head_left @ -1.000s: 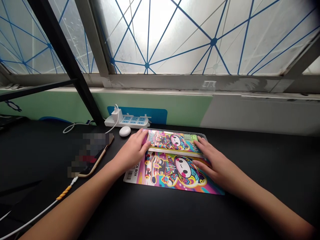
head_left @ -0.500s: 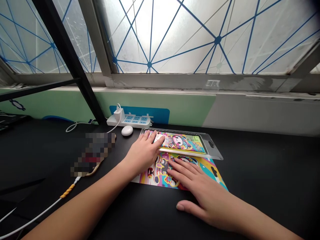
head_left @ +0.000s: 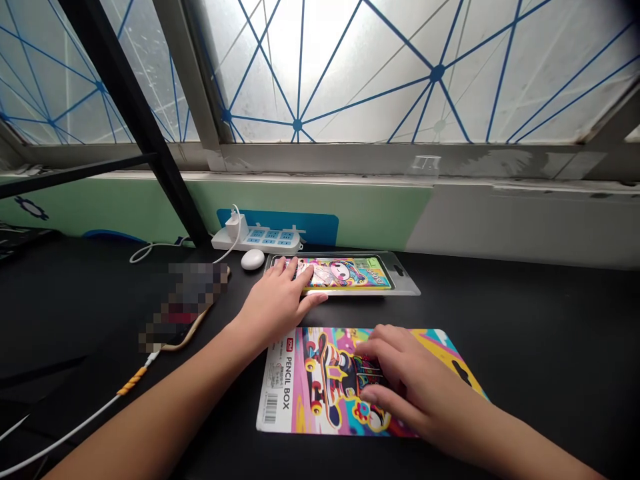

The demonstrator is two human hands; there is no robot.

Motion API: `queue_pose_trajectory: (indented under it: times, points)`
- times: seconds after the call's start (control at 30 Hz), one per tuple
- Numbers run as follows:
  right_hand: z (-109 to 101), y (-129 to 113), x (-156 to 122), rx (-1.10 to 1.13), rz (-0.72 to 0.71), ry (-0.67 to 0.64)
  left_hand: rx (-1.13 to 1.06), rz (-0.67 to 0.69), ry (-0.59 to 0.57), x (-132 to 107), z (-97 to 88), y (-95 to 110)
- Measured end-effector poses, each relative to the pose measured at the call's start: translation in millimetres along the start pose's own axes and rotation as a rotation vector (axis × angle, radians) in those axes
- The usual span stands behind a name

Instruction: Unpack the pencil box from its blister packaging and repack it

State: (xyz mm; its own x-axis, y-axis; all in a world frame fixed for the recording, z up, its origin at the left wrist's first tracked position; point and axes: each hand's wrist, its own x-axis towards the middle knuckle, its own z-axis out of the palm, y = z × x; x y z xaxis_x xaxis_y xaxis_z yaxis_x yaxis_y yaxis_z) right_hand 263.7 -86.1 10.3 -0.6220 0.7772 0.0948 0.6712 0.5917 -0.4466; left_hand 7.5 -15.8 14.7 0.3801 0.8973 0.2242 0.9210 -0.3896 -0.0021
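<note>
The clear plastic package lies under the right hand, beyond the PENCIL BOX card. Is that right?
Not quite: the head view shows the left hand, not the right hand, on the clear plastic package. It does lie beyond the PENCIL BOX card.

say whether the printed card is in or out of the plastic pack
Out: the card lies on the desk, apart from the pack.

daylight glares through the far window (head_left: 335, 73), leaving the black desk (head_left: 530, 347) dim; coarse pixels hide the phone (head_left: 185, 303) at left, and the far right corner is dark.
</note>
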Motion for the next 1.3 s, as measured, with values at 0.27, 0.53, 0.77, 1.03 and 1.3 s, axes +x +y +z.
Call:
queue_pose_trajectory:
  times: [0.27,0.53,0.77,1.03,1.3]
  points:
    - [17,18,6,-0.222,0.142,0.216,-0.048,0.004,-0.017,3,2.0,4]
    - [9,8,0,-0.09,0.158,0.223,-0.263,0.013,0.04,10,-8.5,-3]
    - [-34,56,-7,0.072,0.406,0.275,-0.178,-0.047,0.05,9,0.1,0]
    - [-80,151,-15,0.002,0.699,0.141,-0.415,-0.011,-0.049,8,-10.6,-16]
    - [-72,130,-13,-0.004,0.661,0.155,-0.402,0.023,0.064,0,-11.2,-7]
